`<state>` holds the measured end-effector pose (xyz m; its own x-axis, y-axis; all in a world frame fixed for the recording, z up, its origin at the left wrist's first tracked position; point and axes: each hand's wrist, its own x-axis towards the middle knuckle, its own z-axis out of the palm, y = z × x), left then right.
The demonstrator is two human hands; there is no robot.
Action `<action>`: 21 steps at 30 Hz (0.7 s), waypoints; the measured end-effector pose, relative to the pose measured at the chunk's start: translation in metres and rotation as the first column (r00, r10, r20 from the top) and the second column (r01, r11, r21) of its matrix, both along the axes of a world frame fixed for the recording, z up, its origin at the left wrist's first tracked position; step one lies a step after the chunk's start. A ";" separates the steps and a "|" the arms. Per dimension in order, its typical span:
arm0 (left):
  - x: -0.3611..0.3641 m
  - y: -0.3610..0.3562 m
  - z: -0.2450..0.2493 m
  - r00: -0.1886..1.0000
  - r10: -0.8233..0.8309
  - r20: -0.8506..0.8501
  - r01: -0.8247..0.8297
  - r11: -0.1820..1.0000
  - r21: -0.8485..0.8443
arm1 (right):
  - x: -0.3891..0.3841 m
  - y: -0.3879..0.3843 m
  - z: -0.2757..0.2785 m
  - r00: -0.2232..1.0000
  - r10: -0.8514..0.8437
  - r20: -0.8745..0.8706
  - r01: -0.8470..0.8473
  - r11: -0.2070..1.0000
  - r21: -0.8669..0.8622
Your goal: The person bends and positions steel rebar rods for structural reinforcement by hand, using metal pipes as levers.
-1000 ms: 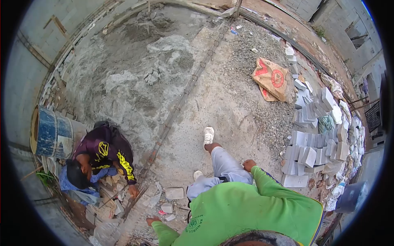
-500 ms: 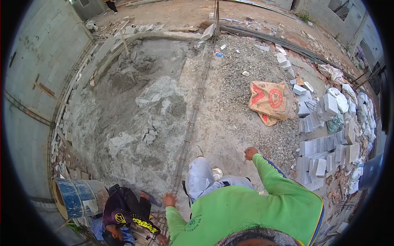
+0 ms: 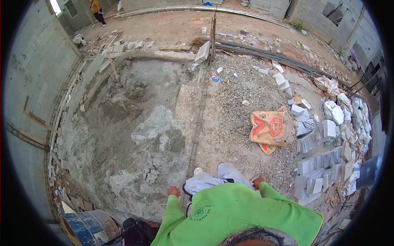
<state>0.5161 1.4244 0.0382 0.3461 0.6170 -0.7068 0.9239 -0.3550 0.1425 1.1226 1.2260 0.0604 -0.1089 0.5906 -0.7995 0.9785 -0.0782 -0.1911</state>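
My left hand (image 3: 174, 191) hangs beside my left thigh, fingers curled in, with nothing seen in it. On the other side, my right hand (image 3: 257, 183) is close to my right leg, its fingers also curled and holding nothing visible. Ahead to the left spreads a grey heap of sand and cement mix (image 3: 158, 127), partly wet. A wooden handle (image 3: 113, 67) sticks up from its far part. A long steel rebar cage (image 3: 199, 119) lies on the ground just ahead of my feet. Brown paper cement bags (image 3: 269, 125) rest on the gravel (image 3: 242, 90) to the right, apart from my hands.
Light blocks (image 3: 314, 168) and white sacks (image 3: 333, 112) are piled at the right. Steel bars (image 3: 266, 52) lie across the back. A blue drum (image 3: 88, 225) and a co-worker (image 3: 141, 233) are at lower left. Another person (image 3: 97, 12) is far back.
I have moved forward, and the drum and co-worker have slid down in view. Both hands have come closer to my legs; the right was held further out. The far person shows more.
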 end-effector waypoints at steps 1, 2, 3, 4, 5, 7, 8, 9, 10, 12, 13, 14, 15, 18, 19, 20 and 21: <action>0.020 0.025 -0.002 0.998 -0.018 0.064 0.019 1.000 -0.001 | 0.008 -0.003 -0.022 0.987 -0.162 -0.025 0.162 0.987 0.005; 0.038 0.050 -0.010 0.987 0.081 0.139 -0.075 0.996 -0.046 | 0.005 0.015 -0.015 0.984 -0.177 -0.037 0.177 0.984 -0.006; 0.053 0.073 -0.019 0.945 0.231 0.231 -0.201 0.969 -0.145 | 0.001 0.038 0.003 0.981 -0.173 0.090 0.172 0.985 0.021; 0.068 0.094 -0.027 0.865 0.398 0.305 -0.325 0.908 -0.265 | -0.001 0.059 0.011 0.961 -0.171 0.217 0.164 0.985 0.050; 0.082 0.118 -0.027 0.876 0.358 0.324 -0.275 0.922 -0.274 | 0.008 0.076 -0.001 0.971 -0.032 0.236 0.031 0.999 0.006; 0.118 0.186 -0.017 0.976 -0.038 0.214 0.074 0.984 -0.162 | 0.026 0.118 -0.021 0.954 -0.218 0.204 0.225 0.974 -0.007; 0.138 0.210 0.000 0.986 -0.089 0.140 0.106 0.986 -0.125 | 0.038 0.137 -0.035 0.899 -0.390 0.198 0.400 0.916 -0.011; 0.153 0.229 0.019 0.989 -0.137 0.057 0.142 0.985 -0.096 | 0.050 0.159 -0.052 0.766 -0.613 0.194 0.624 0.781 0.004; 0.170 0.257 0.036 0.983 -0.182 -0.028 0.181 0.982 -0.055 | 0.063 0.185 -0.066 0.581 -0.794 0.181 0.801 0.597 0.048; 0.194 0.320 0.050 0.982 -0.185 -0.024 0.184 0.982 -0.040 | 0.093 0.241 -0.086 0.380 -0.913 0.146 0.909 0.398 0.123; 0.203 0.337 0.063 0.986 -0.170 -0.001 0.169 0.984 -0.060 | 0.116 0.272 -0.089 0.484 -0.864 0.135 0.851 0.501 0.156; 0.213 0.350 0.075 0.988 -0.150 0.026 0.151 0.985 -0.082 | 0.138 0.304 -0.090 0.581 -0.803 0.133 0.779 0.596 0.196; 0.226 0.366 0.085 0.990 -0.126 0.055 0.131 0.986 -0.101 | 0.163 0.335 -0.094 0.332 -0.943 -0.003 0.943 0.331 0.042; 0.265 0.441 0.090 0.980 0.123 0.155 -0.105 0.987 -0.120 | 0.241 0.447 -0.072 0.258 -0.962 -0.088 0.965 0.261 -0.018; 0.279 0.468 0.081 0.907 0.351 0.231 -0.321 0.934 -0.158 | 0.265 0.483 -0.059 0.477 -0.878 -0.033 0.875 0.471 0.110; 0.294 0.492 0.071 0.776 0.558 0.292 -0.515 0.829 -0.217 | 0.279 0.506 -0.052 0.661 -0.748 0.056 0.723 0.655 0.218; 0.307 0.508 0.064 0.597 0.733 0.327 -0.673 0.679 -0.292 | 0.301 0.517 -0.090 0.655 -0.754 -0.050 0.702 0.582 0.411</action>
